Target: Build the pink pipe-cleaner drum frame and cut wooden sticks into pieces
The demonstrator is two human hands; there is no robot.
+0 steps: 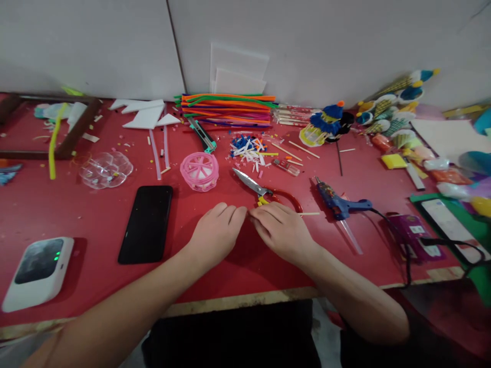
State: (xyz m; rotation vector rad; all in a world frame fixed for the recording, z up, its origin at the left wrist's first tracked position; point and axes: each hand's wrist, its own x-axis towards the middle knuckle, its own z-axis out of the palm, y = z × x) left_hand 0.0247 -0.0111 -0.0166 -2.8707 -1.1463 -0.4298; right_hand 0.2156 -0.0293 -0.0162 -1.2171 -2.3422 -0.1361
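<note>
Both your hands are over the red table [95, 220], near the middle of its near edge, fingers curled and fingertips meeting. Your left hand [218, 230] and right hand [282, 227] hide whatever may be pinched between them, so I cannot tell whether either one is grasping anything. A pale thin stick [310, 213] pokes out past your right knuckles; whether you hold it or it lies on the table is unclear. The red-handled shears [263, 191] lie just beyond your right hand, toward the far edge, with a pink spoked wheel [199, 171] to their left. Toward the table's right side sits a blue glue gun [339, 202]; on the left, a black smartphone [146, 225] lies near the near edge. Bundled pipe cleaners [230, 110] line the far edge, behind a heap of clippings [247, 151].
</note>
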